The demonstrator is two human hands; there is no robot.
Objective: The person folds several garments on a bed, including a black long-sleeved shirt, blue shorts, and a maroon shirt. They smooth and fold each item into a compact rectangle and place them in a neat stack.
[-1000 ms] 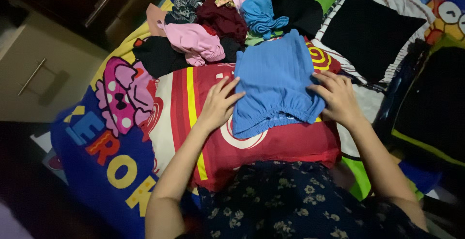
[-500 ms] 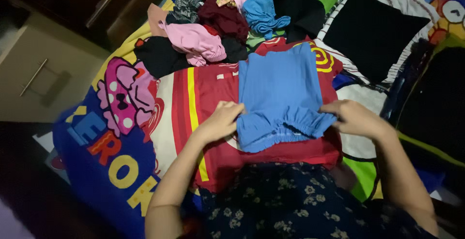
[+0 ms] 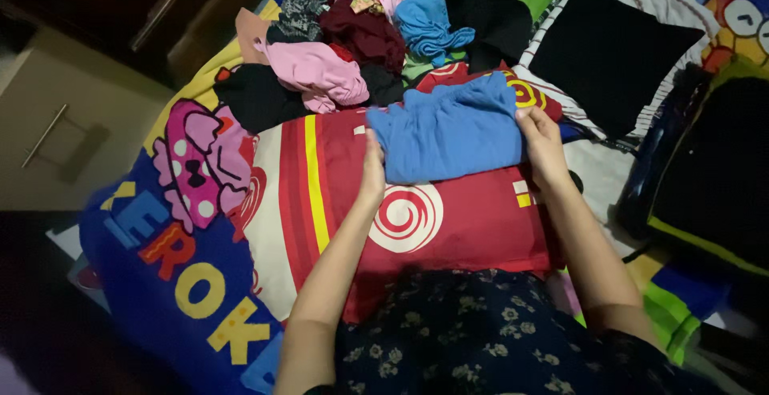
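Both hands | left hand point(image 3: 372, 167), right hand point(image 3: 538, 143) fingers pinch ribbed blue garment point(image 3: 448, 132) | folded rectangle

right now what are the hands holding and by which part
Both hold the folded blue ribbed cloth garment on the red pillow: left hand at its left edge, right hand at its right edge.

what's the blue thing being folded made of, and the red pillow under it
Blue garment: soft, matte, finely ribbed fabric, probably a knit; it bends limply between the left hand and right hand. Red pillow: smooth printed cloth cover, slight sheen, maybe polyester.
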